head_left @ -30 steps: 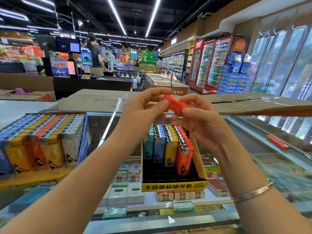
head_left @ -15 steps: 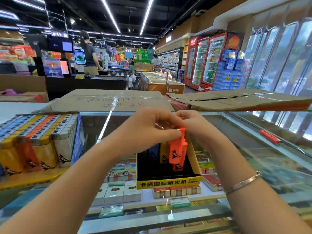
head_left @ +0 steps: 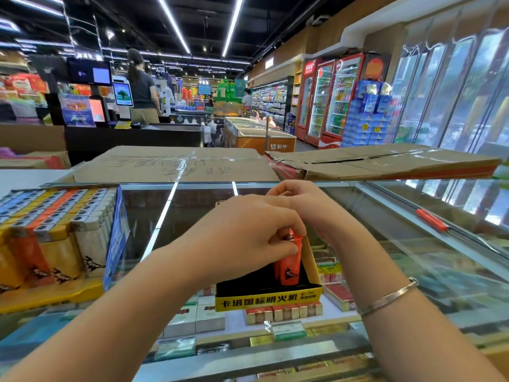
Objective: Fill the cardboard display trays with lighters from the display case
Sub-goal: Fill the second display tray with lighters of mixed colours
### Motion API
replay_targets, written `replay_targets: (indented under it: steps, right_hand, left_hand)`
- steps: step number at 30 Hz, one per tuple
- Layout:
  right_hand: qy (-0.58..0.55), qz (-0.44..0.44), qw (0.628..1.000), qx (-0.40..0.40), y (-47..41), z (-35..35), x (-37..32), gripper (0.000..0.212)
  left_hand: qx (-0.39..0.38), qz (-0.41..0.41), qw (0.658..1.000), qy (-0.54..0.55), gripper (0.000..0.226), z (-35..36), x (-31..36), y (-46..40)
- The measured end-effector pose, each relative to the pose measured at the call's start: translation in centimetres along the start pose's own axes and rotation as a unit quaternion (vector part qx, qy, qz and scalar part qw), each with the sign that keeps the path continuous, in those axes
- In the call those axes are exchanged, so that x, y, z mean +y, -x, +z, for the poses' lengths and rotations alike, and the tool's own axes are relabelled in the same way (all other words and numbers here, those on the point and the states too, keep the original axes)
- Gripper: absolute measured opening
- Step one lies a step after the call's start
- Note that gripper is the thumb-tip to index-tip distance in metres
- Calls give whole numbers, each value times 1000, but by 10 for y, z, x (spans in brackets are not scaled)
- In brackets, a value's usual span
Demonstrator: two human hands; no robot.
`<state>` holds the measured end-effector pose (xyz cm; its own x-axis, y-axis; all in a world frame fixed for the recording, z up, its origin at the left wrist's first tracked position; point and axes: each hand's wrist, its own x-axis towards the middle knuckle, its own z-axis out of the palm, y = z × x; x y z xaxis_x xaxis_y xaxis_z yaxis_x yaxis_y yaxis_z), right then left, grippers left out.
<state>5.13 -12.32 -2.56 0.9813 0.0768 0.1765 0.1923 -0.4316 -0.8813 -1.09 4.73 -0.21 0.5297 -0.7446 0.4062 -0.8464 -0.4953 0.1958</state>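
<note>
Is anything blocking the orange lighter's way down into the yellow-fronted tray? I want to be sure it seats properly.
Nothing visible blocks it. The orange lighter stands upright at the right end of the yellow-fronted tray, its base already down in the black insert. The left hand pinches its top; the right hand sits just behind. The slot itself is hidden.

Both my forearms are bare, no sleeves reaching into view. On my right wrist I wear a thin, plain silver-coloured bangle (head_left: 387, 297). My left hand (head_left: 248, 235) and right hand (head_left: 308, 208) carry no rings I can make out.
</note>
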Motion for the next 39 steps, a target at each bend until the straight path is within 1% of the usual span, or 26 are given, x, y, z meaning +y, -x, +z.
replay_targets:
  steps: [9, 13, 15, 16, 18, 20, 22, 23, 24, 25, 26, 27, 28, 29, 31, 33, 37, 39]
  right_hand:
    - [4, -10, 1000, 5, -3, 0, 4, 9]
    - [8, -6, 1000, 11, -4, 1, 4, 6]
    - [8, -6, 1000, 8, -4, 1, 4, 6]
    - [5, -7, 1000, 5, -4, 1, 3, 7]
    - [-3, -3, 1000, -3, -4, 1, 4, 10]
    - [-3, -5, 1000, -7, -4, 1, 4, 13]
    - [-1, -11, 1000, -6, -4, 1, 4, 10]
    - [-4, -12, 1000, -4, -3, 1, 4, 6]
    - [-7, -9, 1000, -3, -3, 1, 4, 5]
    - [-11, -4, 1000, -1, -3, 1, 4, 5]
    - [-15, 1, 1000, 0, -4, 1, 4, 7]
    - [-19, 5, 1000, 3, -4, 1, 5, 8]
    - [-23, 6, 1000, 5, -4, 2, 5, 9]
    - [-25, 5, 1000, 8, -4, 2, 6, 9]
    - [-27, 2, 999, 19, -5, 2, 7, 9]
    - [-26, -1, 999, 34, -5, 2, 8, 9]
    - [-38, 2, 997, 69, -6, -2, 10, 9]
    - [-36, 13, 994, 99, -7, -7, 12, 9]
  left_hand:
    - [-10, -2, 996, -94, 26, 0, 1, -1]
    - [-25, 22, 988, -148, 25, 8, -2, -6]
    - [-20, 30, 989, -145, 24, 10, -6, -6]
    - [-13, 26, 992, -124, 23, 10, -9, -5]
    - [-3, -4, 999, -36, 24, 7, -17, -3]
    - [13, -39, 997, 58, 27, 4, -25, -3]
    - [60, -69, 990, 111, 37, 2, -29, -4]
    - [91, -89, 985, 116, 45, 1, -33, -5]
    - [120, -115, 981, 96, 54, 0, -37, -5]
    - [142, -147, 978, 52, 64, -1, -41, -5]
    - [146, -187, 972, -5, 72, -3, -47, -4]
    - [129, -231, 963, -52, 78, -4, -54, -3]
    - [96, -275, 954, -72, 81, -4, -61, -1]
    - [54, -312, 947, -62, 83, -5, -68, 0]
    - [-22, -361, 932, 20, 78, -4, -76, 2]
    - [-62, -375, 919, 107, 66, 0, -78, 0]
    - [-64, -350, 910, 214, 36, 8, -78, -5]
    - [-84, -326, 899, 281, 23, 10, -77, -7]
